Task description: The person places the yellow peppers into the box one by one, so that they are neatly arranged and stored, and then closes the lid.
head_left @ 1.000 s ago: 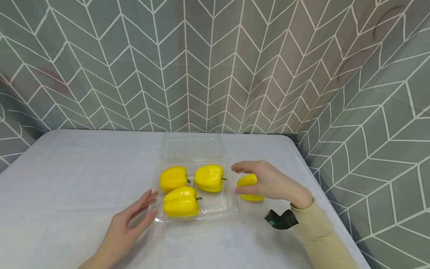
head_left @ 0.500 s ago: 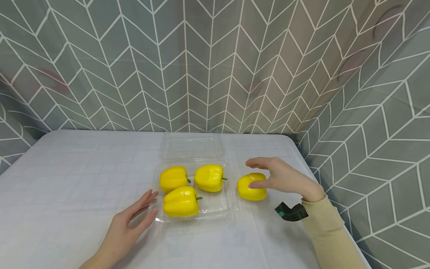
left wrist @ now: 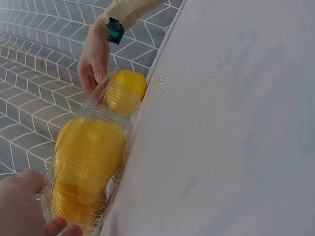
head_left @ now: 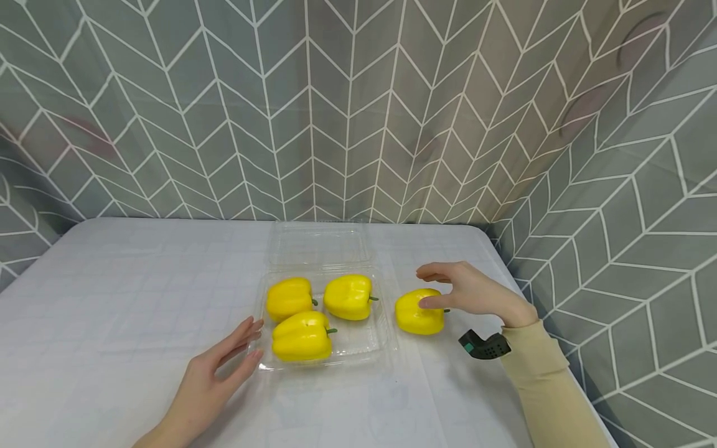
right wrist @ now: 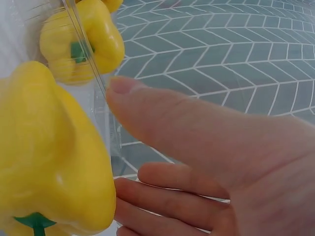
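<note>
Three yellow bell peppers, among them the front one, lie in a clear plastic clamshell box in the head view. My left hand is at the box's left edge, its fingers loosely extended. Right of the box, a fourth yellow bell pepper lies on its side on the table. Over it hovers my right hand, thumb and fingers spread, gripping nothing. In the right wrist view this bell pepper shows its green stem beside the fingers. Whether the hand touches it, I cannot tell.
The box's transparent lid lies folded back behind it. A white cloth covers the table. Behind and to the right hangs a grey curtain with white chevron lines. A black device is at the right wrist.
My right hand has drawn right, away from the box's right edge, uncovering more of the loose bell pepper and its stem. The left hand and the box stay where they were.
</note>
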Action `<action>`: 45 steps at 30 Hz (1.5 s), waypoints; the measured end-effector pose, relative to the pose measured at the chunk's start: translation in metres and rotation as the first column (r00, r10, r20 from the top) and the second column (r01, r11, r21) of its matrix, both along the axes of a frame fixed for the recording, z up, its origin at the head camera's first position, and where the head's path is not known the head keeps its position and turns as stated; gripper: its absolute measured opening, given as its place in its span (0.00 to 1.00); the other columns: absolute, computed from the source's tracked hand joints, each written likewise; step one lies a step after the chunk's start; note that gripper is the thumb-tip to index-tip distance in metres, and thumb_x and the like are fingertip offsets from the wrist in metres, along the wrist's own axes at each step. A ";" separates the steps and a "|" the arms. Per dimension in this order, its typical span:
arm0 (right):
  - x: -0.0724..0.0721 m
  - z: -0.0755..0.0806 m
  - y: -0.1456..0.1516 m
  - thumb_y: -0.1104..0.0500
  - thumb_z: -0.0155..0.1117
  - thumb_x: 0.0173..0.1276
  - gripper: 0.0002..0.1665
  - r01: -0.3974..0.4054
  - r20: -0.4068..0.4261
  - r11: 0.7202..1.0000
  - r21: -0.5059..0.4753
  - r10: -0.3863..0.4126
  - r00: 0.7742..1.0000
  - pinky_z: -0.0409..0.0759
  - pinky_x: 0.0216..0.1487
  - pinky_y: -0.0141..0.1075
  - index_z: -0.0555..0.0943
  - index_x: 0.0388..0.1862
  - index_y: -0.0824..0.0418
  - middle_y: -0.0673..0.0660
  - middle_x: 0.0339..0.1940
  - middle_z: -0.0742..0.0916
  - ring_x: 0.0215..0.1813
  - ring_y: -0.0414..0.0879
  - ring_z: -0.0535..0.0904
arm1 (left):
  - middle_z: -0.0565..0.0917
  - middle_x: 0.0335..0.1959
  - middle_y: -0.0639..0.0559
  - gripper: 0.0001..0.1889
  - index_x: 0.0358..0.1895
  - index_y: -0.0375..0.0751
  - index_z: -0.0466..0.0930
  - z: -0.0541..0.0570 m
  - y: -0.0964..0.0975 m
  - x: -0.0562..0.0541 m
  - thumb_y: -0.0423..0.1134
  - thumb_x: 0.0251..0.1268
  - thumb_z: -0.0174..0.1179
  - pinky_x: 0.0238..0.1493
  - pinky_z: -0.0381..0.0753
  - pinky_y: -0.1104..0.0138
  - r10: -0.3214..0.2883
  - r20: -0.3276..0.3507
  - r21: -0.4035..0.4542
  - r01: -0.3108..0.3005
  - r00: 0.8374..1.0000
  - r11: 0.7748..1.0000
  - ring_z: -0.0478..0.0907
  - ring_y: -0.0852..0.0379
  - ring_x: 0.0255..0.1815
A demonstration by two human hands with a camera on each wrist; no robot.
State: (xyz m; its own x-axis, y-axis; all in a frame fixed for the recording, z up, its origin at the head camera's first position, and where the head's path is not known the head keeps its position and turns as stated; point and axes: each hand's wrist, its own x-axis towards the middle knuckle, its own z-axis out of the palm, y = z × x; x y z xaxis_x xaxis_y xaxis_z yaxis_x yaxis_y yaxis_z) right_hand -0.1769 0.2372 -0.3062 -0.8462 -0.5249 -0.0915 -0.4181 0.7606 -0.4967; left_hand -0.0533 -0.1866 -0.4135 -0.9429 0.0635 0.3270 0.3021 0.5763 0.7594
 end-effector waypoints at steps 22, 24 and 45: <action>-0.004 -0.009 0.001 0.46 0.78 0.58 0.43 -0.018 0.120 0.998 0.058 0.011 0.993 0.77 0.66 0.53 0.75 0.65 0.68 0.58 0.62 0.83 0.61 0.55 0.79 | 0.82 0.62 0.56 0.31 0.74 0.45 0.67 0.002 0.001 0.001 0.41 0.70 0.64 0.58 0.70 0.89 0.000 0.005 -0.003 0.000 1.000 1.000 0.76 0.76 0.57; -0.004 -0.009 0.000 0.46 0.79 0.56 0.44 -0.023 0.130 0.998 0.059 0.015 0.991 0.78 0.66 0.52 0.75 0.65 0.67 0.57 0.61 0.83 0.60 0.53 0.79 | 0.82 0.62 0.56 0.31 0.74 0.45 0.67 0.002 0.001 0.001 0.41 0.69 0.65 0.58 0.70 0.89 0.000 0.004 -0.002 0.000 1.000 1.000 0.76 0.76 0.57; -0.006 -0.017 -0.005 0.50 0.83 0.50 0.43 -0.039 0.151 0.998 0.056 0.030 0.988 0.79 0.61 0.45 0.78 0.63 0.62 0.51 0.55 0.85 0.53 0.46 0.78 | 0.82 0.62 0.55 0.31 0.74 0.43 0.67 0.001 0.000 0.000 0.40 0.70 0.64 0.58 0.71 0.88 -0.007 0.004 0.012 0.007 1.000 1.000 0.76 0.76 0.58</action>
State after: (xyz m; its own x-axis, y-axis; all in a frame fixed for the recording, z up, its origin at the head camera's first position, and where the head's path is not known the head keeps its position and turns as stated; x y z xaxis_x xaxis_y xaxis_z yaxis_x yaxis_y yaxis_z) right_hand -0.1826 0.2325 -0.3235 -0.8021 -0.5437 -0.2470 -0.3691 0.7765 -0.5107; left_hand -0.0530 -0.1864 -0.4127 -0.9437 0.0656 0.3243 0.3030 0.5648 0.7676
